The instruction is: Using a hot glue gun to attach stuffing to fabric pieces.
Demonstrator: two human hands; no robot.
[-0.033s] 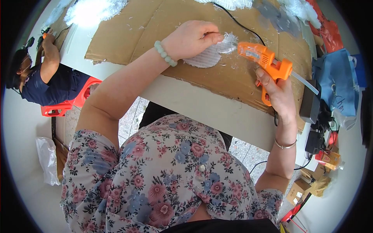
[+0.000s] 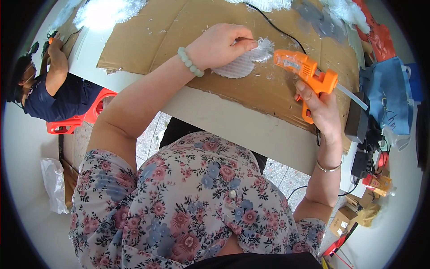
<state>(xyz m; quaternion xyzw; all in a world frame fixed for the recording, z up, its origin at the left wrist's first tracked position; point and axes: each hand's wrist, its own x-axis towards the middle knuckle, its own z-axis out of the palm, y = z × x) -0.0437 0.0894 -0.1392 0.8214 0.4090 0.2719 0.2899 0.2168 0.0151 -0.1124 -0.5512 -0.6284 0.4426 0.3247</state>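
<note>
An orange hot glue gun (image 2: 307,71) is gripped in my right hand (image 2: 323,107), its nozzle pointing left and a pale glue stick (image 2: 351,95) sticking out of its back. Left of the nozzle, my left hand (image 2: 224,42) is closed, thumb and fingertips pinched at the frayed edge of a white ribbed piece (image 2: 237,67). This piece lies on the cardboard sheet (image 2: 179,40), partly under the hand, with loose fringe at its right end (image 2: 264,48). The nozzle is a small gap away from that fringe.
A black cable (image 2: 277,27) crosses the cardboard. White fluffy material (image 2: 107,13) lies at the far left, and grey material (image 2: 320,20) at the far right. A blue bag (image 2: 392,94) and a dark box (image 2: 357,119) stand on the right. At left another person (image 2: 53,89) works.
The glue gun is tilted very slightly differently in my right hand. Otherwise both hands and the white piece stay in place.
</note>
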